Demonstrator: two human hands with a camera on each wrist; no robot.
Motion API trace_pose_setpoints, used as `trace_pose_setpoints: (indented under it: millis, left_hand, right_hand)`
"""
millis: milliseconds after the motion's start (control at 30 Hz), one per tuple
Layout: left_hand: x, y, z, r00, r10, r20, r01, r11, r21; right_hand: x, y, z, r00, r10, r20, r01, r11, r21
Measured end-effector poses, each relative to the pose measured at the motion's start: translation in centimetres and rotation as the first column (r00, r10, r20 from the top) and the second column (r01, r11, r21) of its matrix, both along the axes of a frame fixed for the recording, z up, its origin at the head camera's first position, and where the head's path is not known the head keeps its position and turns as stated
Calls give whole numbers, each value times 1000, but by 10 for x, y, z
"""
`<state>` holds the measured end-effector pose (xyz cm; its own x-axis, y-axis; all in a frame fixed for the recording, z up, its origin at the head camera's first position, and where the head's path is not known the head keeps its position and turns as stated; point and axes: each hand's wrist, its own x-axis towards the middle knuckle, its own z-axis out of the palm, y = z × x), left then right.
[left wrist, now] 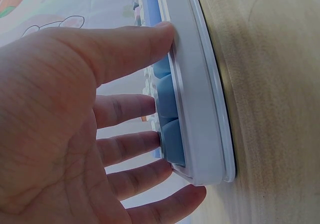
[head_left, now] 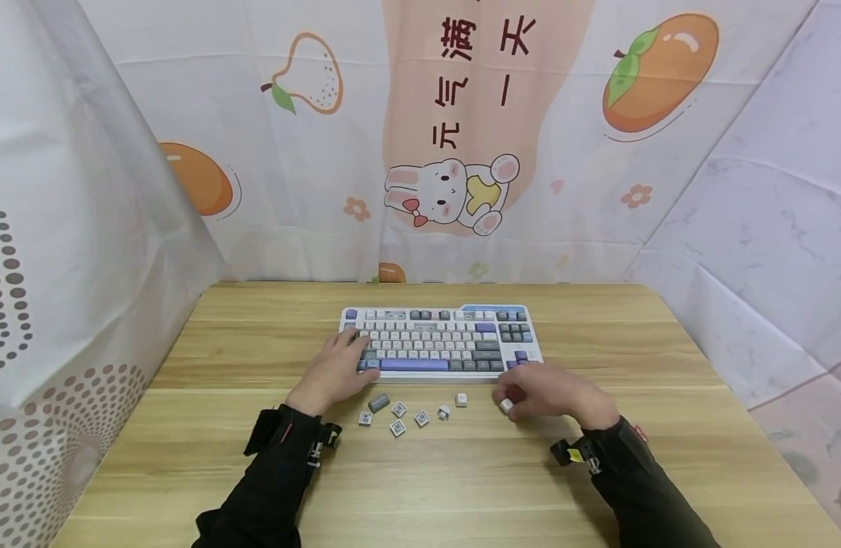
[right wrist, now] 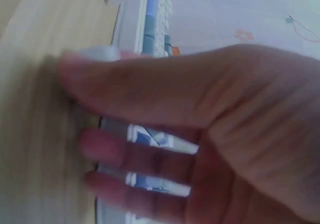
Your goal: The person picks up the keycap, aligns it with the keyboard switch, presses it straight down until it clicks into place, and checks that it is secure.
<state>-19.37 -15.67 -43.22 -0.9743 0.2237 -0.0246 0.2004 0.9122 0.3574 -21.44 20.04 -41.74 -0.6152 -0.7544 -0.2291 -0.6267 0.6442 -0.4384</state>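
A white keyboard (head_left: 427, 377) with white, grey and purple keycaps lies on the table. My left hand (head_left: 332, 371) rests at its left end, fingers spread and nearly straight. In the left wrist view, the thumb touches the front rim of the keyboard (left wrist: 200, 109) and the fingertips reach its left side, beside blue-grey keycaps (left wrist: 172, 141). By the front right corner, my right hand (head_left: 546, 392) pinches a white keycap (head_left: 506, 406) between thumb and index finger. The right wrist view shows that keycap (right wrist: 100, 53) blurred, partly hidden behind the thumb.
Several loose keycaps lie before the keyboard: a long grey one (head_left: 379, 403), an upright white one (head_left: 461, 399), and others such as the overturned one (head_left: 422, 418). Some rows have gaps without caps (head_left: 396, 314). A printed curtain (head_left: 290, 190) hangs behind the wooden table (head_left: 420, 495).
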Motion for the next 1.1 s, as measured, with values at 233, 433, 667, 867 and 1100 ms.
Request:
trace_pose_setpoints:
  millis: [233, 433, 667, 867, 1100]
  left_hand:
    - [0, 0, 0, 1000, -6, -4, 6, 1000, -7]
    - [-1, 0, -1, 1000, -6, -4, 6, 1000, -16]
    - [1, 0, 0, 1000, -8, -8, 8, 1000, -12]
    - [0, -1, -1, 1000, 1, 7, -1, 1000, -4]
    - [0, -1, 0, 1000, -8, -5, 8, 1000, -8]
  right_hand:
    - [1, -14, -11, 999, 41, -31, -44, 995, -90]
    - [5, -27, -18, 994, 38, -98, -48, 994, -101]
    - [10, -41, -24, 973, -11, -232, -10, 996, -92]
    - [13, -62, -20, 952, 41, -304, -99, 979, -179]
    - [11, -76, -23, 941, 126, -313, -188, 966, -177]
